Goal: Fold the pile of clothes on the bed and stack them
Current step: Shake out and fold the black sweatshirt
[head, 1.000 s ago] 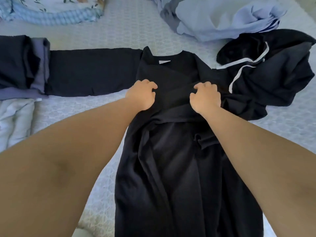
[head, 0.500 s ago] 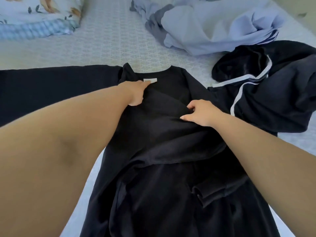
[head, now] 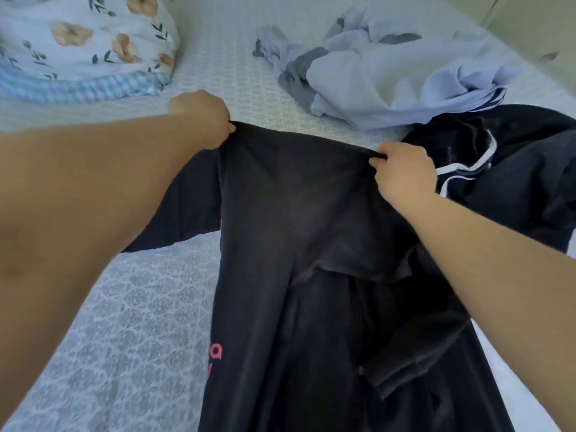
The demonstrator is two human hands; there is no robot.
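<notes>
Floral pillow (head: pixel 84 48) at 10 o'clock on the bed (head: pixel 124 322), not part of the job. Left hand (head: pixel 204 118) at 11 o'clock, fingers pinched on the far left corner of the black garment (head: pixel 296 229). Garment runs down the middle of the bed from 12 toward 6, top edge lifted and stretched between both hands; one sleeve sticks out under the left forearm toward 9; pink lettering shows low on its left edge. Right hand (head: pixel 402 173) at 1 o'clock, pinching the far right corner. Unfolded pale blue clothes (head: pixel 389 76) heaped at 1 o'clock, dark jacket with white stripes (head: pixel 505 179) at 2–3 o'clock, touching the black garment's right side.

Step looks like a lengthwise fold or flattening of the top. To do it well: keep both corners level and taut, lay the edge down square, tuck the stray sleeve in first, and smooth the bunched folds near centre before the next fold. Keep it off the jacket.
</notes>
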